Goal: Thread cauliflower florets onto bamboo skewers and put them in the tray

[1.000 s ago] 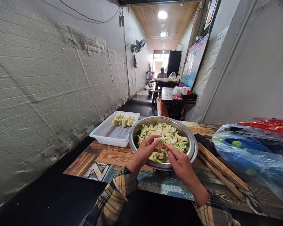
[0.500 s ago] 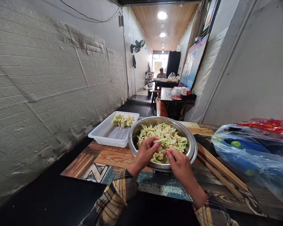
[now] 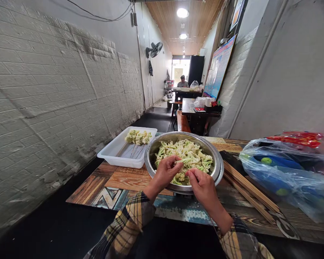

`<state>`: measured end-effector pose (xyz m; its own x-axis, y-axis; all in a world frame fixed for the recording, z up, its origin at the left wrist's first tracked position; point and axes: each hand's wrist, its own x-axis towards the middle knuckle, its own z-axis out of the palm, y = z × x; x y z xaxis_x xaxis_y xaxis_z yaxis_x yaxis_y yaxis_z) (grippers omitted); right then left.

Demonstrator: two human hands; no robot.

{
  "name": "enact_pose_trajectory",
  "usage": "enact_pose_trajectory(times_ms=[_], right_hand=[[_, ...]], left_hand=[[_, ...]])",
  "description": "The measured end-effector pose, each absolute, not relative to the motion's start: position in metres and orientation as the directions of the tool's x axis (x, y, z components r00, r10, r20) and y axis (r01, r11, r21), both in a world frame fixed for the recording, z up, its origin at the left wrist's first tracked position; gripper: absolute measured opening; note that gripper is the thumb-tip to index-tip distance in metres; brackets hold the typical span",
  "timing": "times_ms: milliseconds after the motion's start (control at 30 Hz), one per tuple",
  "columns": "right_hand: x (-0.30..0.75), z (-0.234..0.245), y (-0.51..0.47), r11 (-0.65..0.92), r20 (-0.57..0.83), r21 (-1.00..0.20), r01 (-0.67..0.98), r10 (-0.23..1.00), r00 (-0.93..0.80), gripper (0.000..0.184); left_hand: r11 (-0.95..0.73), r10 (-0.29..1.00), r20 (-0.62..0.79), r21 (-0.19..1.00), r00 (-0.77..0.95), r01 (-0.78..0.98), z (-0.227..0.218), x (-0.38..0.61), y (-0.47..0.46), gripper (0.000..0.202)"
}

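A steel bowl (image 3: pixel 218 163) full of cut cauliflower florets (image 3: pixel 190 149) stands on the patterned table. Over its near side, my left hand (image 3: pixel 167 172) is closed in a pinch, with a pale green cauliflower piece at its fingertips. Just to the right, my right hand (image 3: pixel 203 185) has thumb and forefinger pressed together on what looks like a thin skewer, mostly hidden by the hand; a fine line shows by the wrist. The fingertips of both hands are close but apart. Left of the bowl, a white tray (image 3: pixel 110 153) holds skewered cauliflower (image 3: pixel 137 137).
Loose wooden skewers (image 3: pixel 250 189) lie right of the bowl. Beyond them is a clear plastic bag (image 3: pixel 291 172) with blue and green contents and red packaging (image 3: pixel 297 139). A brick-patterned wall (image 3: pixel 56 100) runs along the left. A person (image 3: pixel 183 82) sits far back at another table.
The view has shifted slightly, so everything sits a little further left. Both hands keep nearly the same pose over the bowl.
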<state>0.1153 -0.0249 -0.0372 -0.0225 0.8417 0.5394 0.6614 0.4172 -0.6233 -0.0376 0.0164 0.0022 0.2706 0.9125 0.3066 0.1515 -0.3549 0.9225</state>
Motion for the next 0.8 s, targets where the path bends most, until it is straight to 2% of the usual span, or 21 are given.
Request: enact_pose_trajectory(times_ms=[233,433,600,800], right_hand=[[0.115,-0.035,-0.025,0.41,0.551,-0.614,0.674,0.834,-0.005,0.029],[0.114,-0.034,-0.026,0.403,0.556,-0.633,0.661,0.83,0.026,0.029],[0.114,-0.03,-0.026,0.411,0.538,-0.68,0.608,0.842,0.033,0.034],[0.112,-0.024,-0.029,0.413,0.488,-0.698,0.585,0.872,-0.034,0.035]], left_hand=[[-0.402,0.892,0.32,0.884,0.321,0.237,0.003,-0.038,0.018,0.02],[-0.435,0.871,0.34,0.869,0.355,0.235,-0.001,-0.036,0.019,0.017],[-0.383,0.869,0.298,0.911,0.395,0.155,-0.003,-0.034,0.019,0.023],[-0.304,0.9,0.265,0.95,0.346,0.064,-0.004,-0.036,0.019,0.028]])
